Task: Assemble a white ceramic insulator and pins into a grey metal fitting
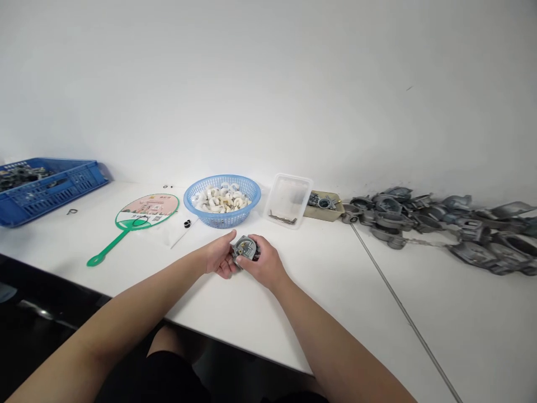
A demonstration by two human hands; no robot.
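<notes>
Both my hands meet over the white table (319, 291) and grip one small grey metal part (245, 247) with a round face. My left hand (220, 256) wraps its left side, thumb up along the top edge. My right hand (263, 263) closes round its right side, with the fingers curled over it. The part is held just above the tabletop, in front of a light blue round basket (222, 199) filled with white curved plastic pieces (221, 199).
A green-handled paper fan (138, 219) lies left of the basket. A blue crate (46, 187) of dark parts stands far left. Right of the basket are a clear plastic tub (288, 199), a small tan tray (324, 205) and a long heap of grey metal castings (444, 224).
</notes>
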